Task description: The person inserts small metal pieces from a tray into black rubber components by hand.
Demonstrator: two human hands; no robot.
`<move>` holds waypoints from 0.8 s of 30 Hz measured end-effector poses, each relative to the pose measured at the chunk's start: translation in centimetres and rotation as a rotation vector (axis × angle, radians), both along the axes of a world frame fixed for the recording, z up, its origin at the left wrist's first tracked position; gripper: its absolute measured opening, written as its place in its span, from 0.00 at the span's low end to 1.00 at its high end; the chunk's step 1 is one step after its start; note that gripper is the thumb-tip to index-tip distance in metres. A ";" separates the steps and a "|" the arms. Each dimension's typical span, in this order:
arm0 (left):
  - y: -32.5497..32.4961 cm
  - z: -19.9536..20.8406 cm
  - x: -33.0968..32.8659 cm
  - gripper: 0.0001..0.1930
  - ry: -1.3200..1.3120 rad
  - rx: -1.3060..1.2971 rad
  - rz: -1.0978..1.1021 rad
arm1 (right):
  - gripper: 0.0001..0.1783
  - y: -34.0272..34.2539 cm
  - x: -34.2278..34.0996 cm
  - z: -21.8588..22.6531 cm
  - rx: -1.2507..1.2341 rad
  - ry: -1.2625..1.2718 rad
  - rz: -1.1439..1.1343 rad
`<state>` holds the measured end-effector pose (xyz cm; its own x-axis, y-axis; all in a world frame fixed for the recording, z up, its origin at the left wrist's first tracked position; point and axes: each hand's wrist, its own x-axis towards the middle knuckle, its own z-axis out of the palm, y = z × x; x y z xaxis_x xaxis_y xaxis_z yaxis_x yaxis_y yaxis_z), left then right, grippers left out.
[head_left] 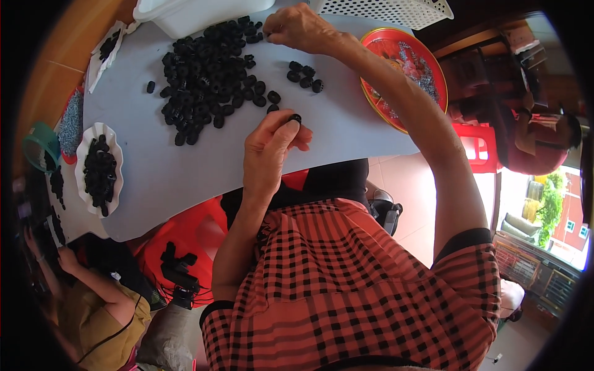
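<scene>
Your left hand pinches one black piece over the worktop, near its front edge; your right hand curls beside the pile, hold unclear; five loose pieces have bare room around them.

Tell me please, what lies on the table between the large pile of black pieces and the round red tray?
In the head view, a small group of black pieces lies on the table between the large pile and the round red tray.
</scene>
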<state>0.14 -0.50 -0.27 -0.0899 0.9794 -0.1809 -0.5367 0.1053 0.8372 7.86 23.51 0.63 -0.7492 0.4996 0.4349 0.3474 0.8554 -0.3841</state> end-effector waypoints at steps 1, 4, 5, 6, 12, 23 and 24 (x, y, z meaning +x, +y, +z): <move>-0.1 0.0 -0.1 0.10 -0.005 -0.002 0.003 | 0.07 0.0 -0.2 0.0 -0.026 -0.097 -0.005; 0.1 0.0 -0.1 0.10 -0.067 0.000 -0.009 | 0.08 -0.4 0.4 0.4 -0.071 -0.176 -0.024; 0.2 0.1 -0.1 0.10 -0.092 0.001 -0.004 | 0.08 -0.7 0.9 0.5 -0.064 -0.202 -0.030; 0.3 0.1 -0.2 0.10 -0.116 0.002 0.004 | 0.10 -1.9 1.5 1.0 -0.272 -0.118 -0.059; 0.7 -0.3 -0.3 0.11 -0.089 0.000 0.005 | 0.11 -10.2 5.1 4.5 -0.948 0.123 -0.025; 0.8 -0.3 0.1 0.11 0.148 0.075 -0.090 | 0.07 -14.3 8.7 1.9 -1.051 0.259 0.037; 0.8 -0.3 0.0 0.11 0.167 0.088 -0.102 | 0.07 -14.3 8.8 1.8 -1.028 0.270 0.091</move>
<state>0.15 0.26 -0.54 -0.0111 0.9963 -0.0850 -0.3805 0.0744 0.9218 16.67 9.20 2.41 -0.7439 0.6682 -0.0066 0.0939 0.0948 -0.9911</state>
